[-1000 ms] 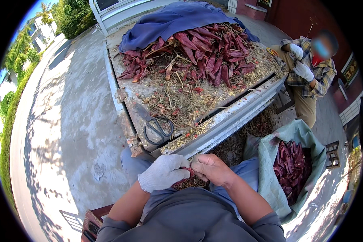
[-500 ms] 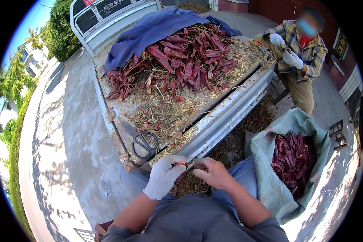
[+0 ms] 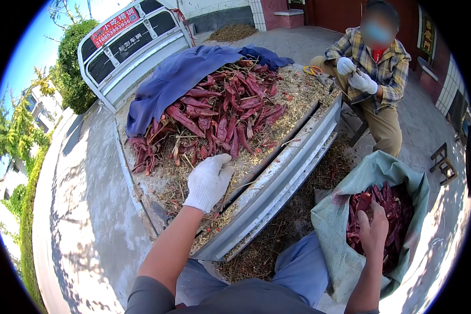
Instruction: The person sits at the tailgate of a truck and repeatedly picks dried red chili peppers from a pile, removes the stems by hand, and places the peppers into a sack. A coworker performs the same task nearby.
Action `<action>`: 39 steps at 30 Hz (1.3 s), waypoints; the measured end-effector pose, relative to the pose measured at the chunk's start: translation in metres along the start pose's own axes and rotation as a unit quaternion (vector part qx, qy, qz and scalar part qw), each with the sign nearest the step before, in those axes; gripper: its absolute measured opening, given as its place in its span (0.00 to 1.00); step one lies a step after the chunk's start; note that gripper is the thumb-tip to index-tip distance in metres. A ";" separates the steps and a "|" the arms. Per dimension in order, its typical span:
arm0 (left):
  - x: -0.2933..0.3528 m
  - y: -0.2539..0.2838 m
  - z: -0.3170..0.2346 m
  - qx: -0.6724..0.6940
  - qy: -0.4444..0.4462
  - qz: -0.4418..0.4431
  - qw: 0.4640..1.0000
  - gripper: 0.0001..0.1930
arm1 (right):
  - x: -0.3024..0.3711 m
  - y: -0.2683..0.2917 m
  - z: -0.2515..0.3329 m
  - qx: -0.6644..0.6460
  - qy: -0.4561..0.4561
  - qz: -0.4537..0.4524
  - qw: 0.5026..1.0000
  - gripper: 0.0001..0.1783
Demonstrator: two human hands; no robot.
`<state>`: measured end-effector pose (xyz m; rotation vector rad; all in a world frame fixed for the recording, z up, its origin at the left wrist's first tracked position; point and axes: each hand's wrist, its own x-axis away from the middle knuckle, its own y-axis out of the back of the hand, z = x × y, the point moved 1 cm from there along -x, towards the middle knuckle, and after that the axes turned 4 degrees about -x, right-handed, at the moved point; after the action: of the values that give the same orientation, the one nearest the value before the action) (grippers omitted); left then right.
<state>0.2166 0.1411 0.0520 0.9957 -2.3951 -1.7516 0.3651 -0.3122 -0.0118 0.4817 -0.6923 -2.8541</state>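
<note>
My left hand (image 3: pixel 209 182), in a white knitted glove, reaches over the truck bed just short of the pile of dried red chili peppers (image 3: pixel 222 112). Its fingers are apart and nothing shows in them. My bare right hand (image 3: pixel 374 230) is in the mouth of a pale green woven sack (image 3: pixel 329 220). Thumb and fingers stand apart there, close above the dark red peppers (image 3: pixel 390 201) inside. A brighter red pepper piece (image 3: pixel 362 201) lies by the fingertips; I see no grip on it. A blue cloth (image 3: pixel 178 73) covers the back of the pile.
Stalks and seeds litter the truck bed (image 3: pixel 298 94), which ends in a metal tailgate edge (image 3: pixel 277 188). Orange-handled scissors (image 3: pixel 313 70) lie at its far right corner. A seated co-worker (image 3: pixel 374 68) in white gloves is beyond the sack. A small stool (image 3: pixel 444 165) stands at right.
Both hands were together at the tailgate, with a red pepper piece at the gloved fingers. Now the left has moved forward toward the pile, and the right has swung over into the sack.
</note>
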 end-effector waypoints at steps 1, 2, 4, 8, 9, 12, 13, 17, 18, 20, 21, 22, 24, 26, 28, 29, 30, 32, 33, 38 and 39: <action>-0.016 -0.002 -0.005 -0.046 -0.009 0.001 0.999 0.24 | -0.001 0.016 -0.008 0.037 0.002 -0.041 0.998 0.18; -0.031 -0.005 -0.013 -0.091 -0.017 0.001 0.996 0.26 | 0.000 0.027 -0.014 0.052 -0.003 -0.066 0.996 0.19; -0.053 -0.008 -0.022 -0.175 -0.023 0.017 0.984 0.30 | 0.012 0.030 -0.017 -0.003 -0.033 -0.059 0.998 0.19; -0.079 -0.019 -0.011 -0.247 -0.024 0.069 0.966 0.25 | 0.032 0.006 -0.014 -0.097 -0.049 -0.002 0.994 0.12; -0.079 -0.023 0.005 -0.251 -0.031 0.084 0.964 0.23 | 0.033 -0.004 -0.013 -0.106 -0.043 0.014 0.993 0.10; -0.063 -0.024 0.032 -0.248 -0.020 0.083 0.965 0.15 | 0.031 -0.019 0.002 -0.112 -0.030 0.054 0.992 0.09; -0.053 -0.017 0.042 -0.232 -0.022 0.085 0.969 0.13 | 0.029 -0.027 0.012 -0.116 -0.021 0.069 0.991 0.09; -0.008 0.014 0.049 -0.157 -0.039 0.000 0.987 0.09 | 0.028 -0.058 0.046 -0.123 0.026 0.141 0.982 0.09; 0.001 0.019 0.050 -0.137 -0.056 -0.037 0.988 0.10 | 0.028 -0.067 0.053 -0.129 0.032 0.159 0.978 0.09; 0.017 0.031 0.041 -0.134 -0.048 -0.047 0.989 0.10 | 0.028 -0.090 0.079 -0.161 0.043 0.204 0.965 0.11; 0.026 0.039 0.026 -0.122 -0.031 -0.018 0.992 0.10 | 0.028 -0.101 0.092 -0.172 0.049 0.224 0.958 0.13; 0.037 0.047 0.013 -0.111 -0.010 0.011 0.994 0.10 | 0.028 -0.113 0.106 -0.172 0.069 0.243 0.952 0.17; 0.057 0.054 -0.017 -0.148 -0.094 0.086 0.981 0.06 | 0.028 -0.138 0.131 -0.154 0.114 0.285 0.939 0.25; 0.075 0.052 -0.039 -0.182 -0.116 0.201 0.956 0.06 | 0.032 -0.162 0.139 -0.116 0.164 0.327 0.924 0.27; 0.095 0.044 -0.043 -0.132 -0.161 0.203 0.957 0.09 | 0.038 -0.187 0.137 -0.081 0.215 0.362 0.903 0.23; 0.101 0.046 -0.042 -0.109 -0.153 0.198 0.962 0.11 | 0.044 -0.198 0.124 -0.068 0.228 0.386 0.891 0.20; 0.107 0.047 -0.041 -0.082 -0.144 0.194 0.967 0.12 | 0.047 -0.199 0.123 -0.082 0.219 0.383 0.894 0.16; 0.113 0.057 -0.042 -0.048 -0.123 0.155 0.979 0.15 | 0.053 -0.200 0.121 -0.110 0.204 0.373 0.899 0.12; 0.116 0.070 -0.047 -0.040 -0.106 0.125 0.986 0.15 | 0.053 -0.192 0.125 -0.118 0.157 0.382 0.903 0.12; 0.141 0.071 -0.021 -0.107 -0.083 0.180 0.974 0.12 | 0.058 -0.178 0.133 -0.143 0.094 0.390 0.905 0.11; 0.141 0.070 -0.022 -0.159 -0.106 0.184 0.964 0.12 | 0.060 -0.176 0.132 -0.139 0.099 0.395 0.902 0.11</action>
<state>0.0785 0.0651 0.0712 0.3168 -2.1206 -2.0763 0.2483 -0.1163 0.0005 0.3323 -0.3201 -2.0478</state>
